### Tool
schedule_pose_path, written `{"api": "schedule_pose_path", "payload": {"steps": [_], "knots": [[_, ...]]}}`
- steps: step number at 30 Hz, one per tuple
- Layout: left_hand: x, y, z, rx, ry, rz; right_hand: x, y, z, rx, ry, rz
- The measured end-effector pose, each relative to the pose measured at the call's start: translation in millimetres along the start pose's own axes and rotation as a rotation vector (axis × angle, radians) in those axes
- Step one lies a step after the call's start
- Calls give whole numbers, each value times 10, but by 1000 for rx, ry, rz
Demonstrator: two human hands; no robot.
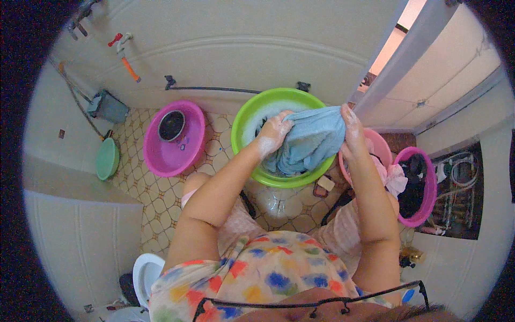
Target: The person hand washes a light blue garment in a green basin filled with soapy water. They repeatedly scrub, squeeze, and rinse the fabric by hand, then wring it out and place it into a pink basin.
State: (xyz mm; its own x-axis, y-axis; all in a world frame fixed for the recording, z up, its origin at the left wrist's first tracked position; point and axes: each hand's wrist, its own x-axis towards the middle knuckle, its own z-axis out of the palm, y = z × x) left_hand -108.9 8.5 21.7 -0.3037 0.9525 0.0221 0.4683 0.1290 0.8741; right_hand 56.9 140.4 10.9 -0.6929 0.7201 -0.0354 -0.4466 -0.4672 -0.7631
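Observation:
A wet blue cloth (pixel 314 137) is stretched between my two hands above a lime-green basin (pixel 284 182). My left hand (pixel 274 133), with suds on the wrist, is closed on the cloth's left part. My right hand (pixel 351 131) grips its upper right corner, with foam on the fingers. The lower folds of the cloth hang into the basin, where white soapy water (pixel 252 121) shows at the left. A dark item partly shows in the suds beside my left hand; I cannot make out what it is. On the floor near the basin lies a pale bar of soap (pixel 325 183).
A magenta basin (pixel 174 161) holding a dark round bowl (pixel 171 126) stands at left. Right of me are a pink basin (pixel 378 140) with pink clothes (pixel 394 180) and a magenta tub (pixel 429 201) of dark clothes. A grey bin (pixel 109 107) and small green basin (pixel 108 159) stand far left.

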Motion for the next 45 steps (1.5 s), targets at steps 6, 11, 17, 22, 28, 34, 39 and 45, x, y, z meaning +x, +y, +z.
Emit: {"api": "schedule_pose_path", "payload": {"steps": [6,11,17,22,28,34,39,45], "knots": [[-37,123,202,-442,180,4,155,189,-98,-64,127,-90],[92,97,386,-1018,386,-184,-20,244,268,-997,285,-368],[331,-396,498,-1364,12,-330,-194,557,613,-1539,-171,-866],[120,304,613,-1427,37,-305,99,304,486,-1321,243,-520],[341,-308,512,-1489,-216,-259,-110,412,796,-1422,-31,-705],[102,118,643,-1491,48,-308,-6,350,619,-1236,200,-598],[181,76,534,-1342,37,-299,-96,364,667,-1431,99,-785],[182,5,569,-1327,37,-316,-48,396,623,-1344,22,-903]]}}
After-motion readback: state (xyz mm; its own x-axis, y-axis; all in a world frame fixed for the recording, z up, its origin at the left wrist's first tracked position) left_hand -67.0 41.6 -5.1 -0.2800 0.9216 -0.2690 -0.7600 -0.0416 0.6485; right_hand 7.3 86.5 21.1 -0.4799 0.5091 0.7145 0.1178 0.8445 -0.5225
